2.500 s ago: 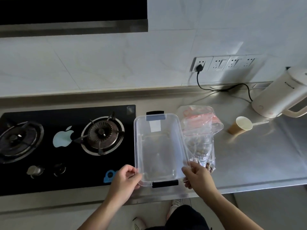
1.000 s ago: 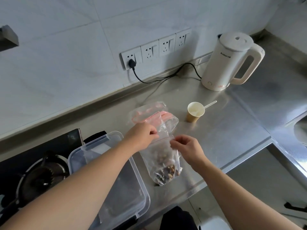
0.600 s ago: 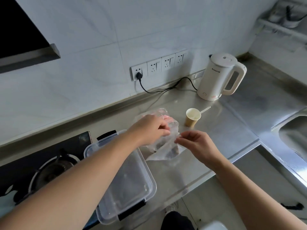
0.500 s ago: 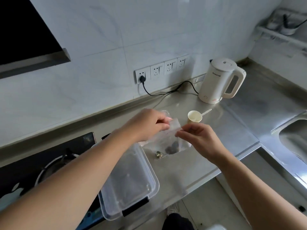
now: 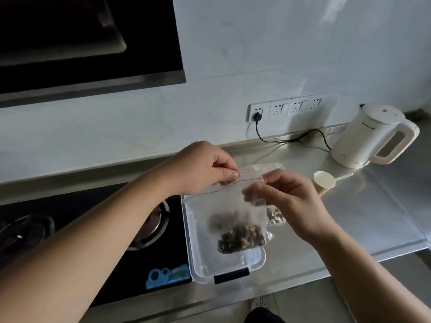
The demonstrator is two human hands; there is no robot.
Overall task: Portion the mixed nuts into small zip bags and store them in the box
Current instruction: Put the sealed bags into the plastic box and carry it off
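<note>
A clear zip bag (image 5: 231,206) with a red seal line hangs in the air, mixed nuts (image 5: 241,237) piled in its bottom. My left hand (image 5: 205,169) pinches the bag's top left edge. My right hand (image 5: 284,199) pinches its top right edge. The bag hangs above a clear plastic box (image 5: 200,264) with a black latch, which lies on the counter beside the stove. More nuts in a bag (image 5: 275,216) lie on the counter behind my right hand, partly hidden.
A gas stove (image 5: 144,220) sits left of the box. A paper cup (image 5: 323,183) holding a spoon stands at right, a white kettle (image 5: 370,136) behind it with its cable plugged into the wall sockets (image 5: 286,108). A range hood (image 5: 88,43) hangs at upper left.
Both hands left the box, took hold of the zip bag of nuts and lifted it off the counter; it now hangs over the box.
</note>
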